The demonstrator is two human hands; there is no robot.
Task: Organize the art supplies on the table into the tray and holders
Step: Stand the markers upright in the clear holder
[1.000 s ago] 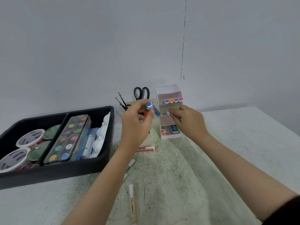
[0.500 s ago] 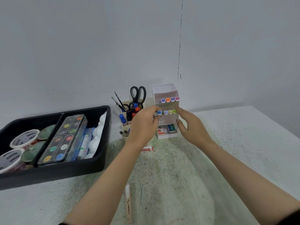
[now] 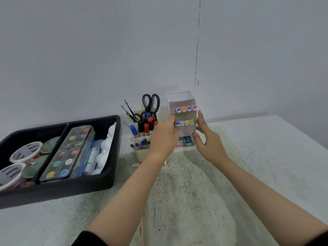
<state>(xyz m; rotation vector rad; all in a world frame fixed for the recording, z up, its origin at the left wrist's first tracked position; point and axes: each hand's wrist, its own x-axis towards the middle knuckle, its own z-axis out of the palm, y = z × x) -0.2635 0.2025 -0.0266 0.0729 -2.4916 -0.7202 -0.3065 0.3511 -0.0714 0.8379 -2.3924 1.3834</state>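
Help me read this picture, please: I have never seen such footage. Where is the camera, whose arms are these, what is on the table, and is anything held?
No machine here: these are a person's bare arms, filmed by a wide-angle camera worn on their head, looking forward and down. On the speckled table stand a black tray with a watercolour set and paint tubs, a beige pen holder with scissors, and a white tiered holder with two rows of coloured markers. The left hand reaches the lower row, fingertips at the blue-capped marker; the hand's back hides whether they pinch it. The right hand lies with straight fingers against the holder's right side, seemingly steadying it.
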